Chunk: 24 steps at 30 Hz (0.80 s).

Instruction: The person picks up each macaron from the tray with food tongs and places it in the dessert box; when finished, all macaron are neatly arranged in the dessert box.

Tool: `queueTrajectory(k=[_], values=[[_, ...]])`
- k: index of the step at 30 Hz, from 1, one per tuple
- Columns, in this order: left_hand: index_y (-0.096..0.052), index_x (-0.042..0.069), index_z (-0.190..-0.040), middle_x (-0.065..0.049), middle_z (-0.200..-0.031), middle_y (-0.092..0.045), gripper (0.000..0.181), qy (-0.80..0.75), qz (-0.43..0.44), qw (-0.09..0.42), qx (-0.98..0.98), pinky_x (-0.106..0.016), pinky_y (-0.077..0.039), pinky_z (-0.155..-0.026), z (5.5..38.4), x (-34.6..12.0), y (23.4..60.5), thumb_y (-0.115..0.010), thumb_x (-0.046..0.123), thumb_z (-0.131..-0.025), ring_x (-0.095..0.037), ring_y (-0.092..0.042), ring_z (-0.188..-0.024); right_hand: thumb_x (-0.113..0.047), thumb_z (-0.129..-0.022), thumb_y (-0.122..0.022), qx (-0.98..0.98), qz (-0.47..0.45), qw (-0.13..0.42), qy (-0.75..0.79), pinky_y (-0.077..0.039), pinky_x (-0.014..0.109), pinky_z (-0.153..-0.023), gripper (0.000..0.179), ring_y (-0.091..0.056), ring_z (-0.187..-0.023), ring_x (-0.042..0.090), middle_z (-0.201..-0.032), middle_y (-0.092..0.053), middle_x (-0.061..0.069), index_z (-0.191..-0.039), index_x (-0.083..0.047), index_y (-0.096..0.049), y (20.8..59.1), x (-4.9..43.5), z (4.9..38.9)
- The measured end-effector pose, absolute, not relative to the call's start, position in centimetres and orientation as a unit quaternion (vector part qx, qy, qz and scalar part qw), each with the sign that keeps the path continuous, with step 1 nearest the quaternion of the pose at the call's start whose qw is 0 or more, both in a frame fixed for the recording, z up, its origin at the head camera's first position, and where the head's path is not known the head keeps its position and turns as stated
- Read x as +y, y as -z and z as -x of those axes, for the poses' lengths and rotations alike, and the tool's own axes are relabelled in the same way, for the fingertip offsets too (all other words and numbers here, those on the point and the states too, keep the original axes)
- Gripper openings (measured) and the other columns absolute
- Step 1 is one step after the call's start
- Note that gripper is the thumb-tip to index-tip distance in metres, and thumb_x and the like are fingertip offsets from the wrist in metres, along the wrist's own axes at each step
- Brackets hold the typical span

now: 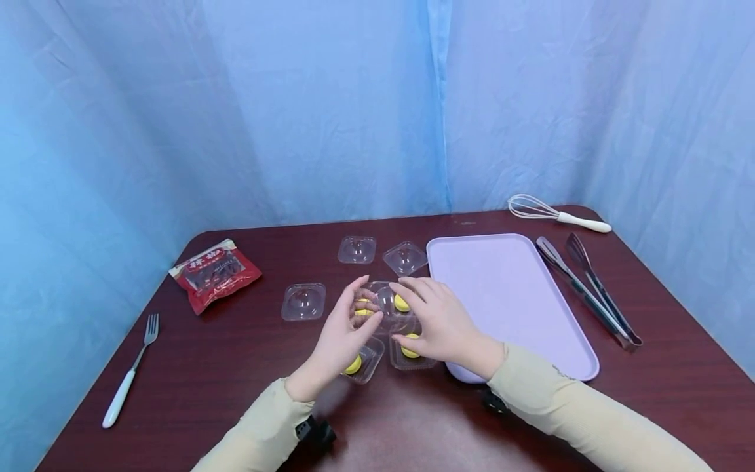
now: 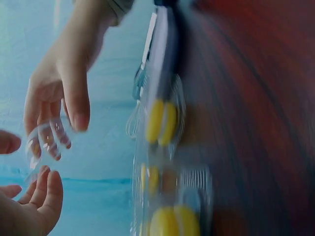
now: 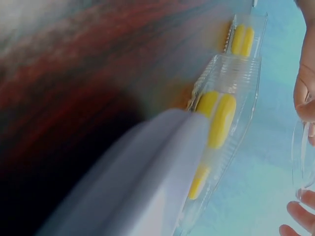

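Observation:
A clear domed plastic lid (image 1: 386, 303) is held between both hands, above clear plastic boxes that contain yellow macarons. My left hand (image 1: 336, 334) grips its left edge with curved fingers, and my right hand (image 1: 439, 321) holds the opposite edge. The lid (image 2: 34, 147) is raised well off the table in the left wrist view. Below the hands, one macaron (image 1: 411, 345) sits in the front right box (image 1: 413, 364) and another (image 1: 353, 365) in the front left box (image 1: 370, 367). Two macarons behind are partly hidden by fingers and lid.
Three more clear lids lie behind and left, one of them the left lid (image 1: 303, 302). A lilac tray (image 1: 501, 295) stands right of the boxes, with tongs (image 1: 590, 292) and a whisk (image 1: 557, 213) beyond. A red snack packet (image 1: 215, 275) and a fork (image 1: 132, 370) lie left.

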State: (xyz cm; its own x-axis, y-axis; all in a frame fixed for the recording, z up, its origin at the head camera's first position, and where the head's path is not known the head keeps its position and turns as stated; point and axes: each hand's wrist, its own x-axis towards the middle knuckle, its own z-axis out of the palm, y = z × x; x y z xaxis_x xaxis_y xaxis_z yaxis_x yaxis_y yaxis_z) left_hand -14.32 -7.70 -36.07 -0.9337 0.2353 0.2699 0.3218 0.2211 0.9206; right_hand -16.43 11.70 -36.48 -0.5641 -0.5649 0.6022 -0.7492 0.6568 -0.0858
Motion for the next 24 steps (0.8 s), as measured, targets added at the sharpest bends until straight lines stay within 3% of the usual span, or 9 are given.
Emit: queueTrajectory(k=[2, 6, 13, 24], values=[[-0.032, 0.002, -0.143, -0.020, -0.124, -0.048, 0.067, 0.546, 0.205, 0.063, -0.810, -0.041, -0.055, -0.079, 14.2, -7.9, 36.1, -0.066, -0.001, -0.085, -0.032, -0.058, -0.106, -0.036, -0.062, -0.085, -0.871, -0.378, 0.265, -0.166, -0.047, 0.047, -0.089, 0.077, -0.055, -0.108, 0.031, -0.122, -0.058, 0.016, -0.126, -0.003, -0.056, 36.5, 11.9, 16.4], [-0.035, 0.004, -0.143, -0.016, -0.134, -0.042, 0.077, 0.445, 0.245, 0.103, -0.855, -0.036, -0.056, -0.072, 14.2, -8.3, 36.0, -0.076, 0.005, -0.078, -0.029, -0.055, -0.112, -0.036, -0.063, -0.085, -0.877, -0.377, 0.253, -0.158, -0.048, 0.046, -0.087, 0.077, -0.055, -0.107, 0.029, -0.121, -0.059, 0.015, -0.126, -0.003, -0.056, 36.4, 12.3, 16.4], [-0.042, 0.002, -0.140, -0.016, -0.141, -0.041, 0.085, 0.322, 0.300, 0.138, -0.887, -0.043, -0.041, -0.102, 14.7, -8.6, 36.1, -0.086, 0.017, -0.068, -0.031, -0.042, -0.129, -0.034, -0.061, -0.084, -0.879, -0.378, 0.245, -0.157, -0.049, 0.044, -0.084, 0.076, -0.056, -0.103, 0.028, -0.118, -0.059, 0.014, -0.125, -0.002, -0.057, 36.6, 12.7, 16.5], [-0.048, 0.004, -0.136, -0.016, -0.139, -0.046, 0.075, 0.226, 0.352, 0.130, -0.899, -0.047, -0.037, -0.105, 15.5, -8.6, 36.9, -0.083, 0.024, -0.073, -0.032, -0.042, -0.128, -0.039, -0.063, -0.082, -0.896, -0.358, 0.206, -0.161, -0.049, 0.042, -0.086, 0.075, -0.058, -0.102, 0.027, -0.116, -0.062, 0.013, -0.122, -0.001, -0.058, 37.0, 13.1, 16.6]])
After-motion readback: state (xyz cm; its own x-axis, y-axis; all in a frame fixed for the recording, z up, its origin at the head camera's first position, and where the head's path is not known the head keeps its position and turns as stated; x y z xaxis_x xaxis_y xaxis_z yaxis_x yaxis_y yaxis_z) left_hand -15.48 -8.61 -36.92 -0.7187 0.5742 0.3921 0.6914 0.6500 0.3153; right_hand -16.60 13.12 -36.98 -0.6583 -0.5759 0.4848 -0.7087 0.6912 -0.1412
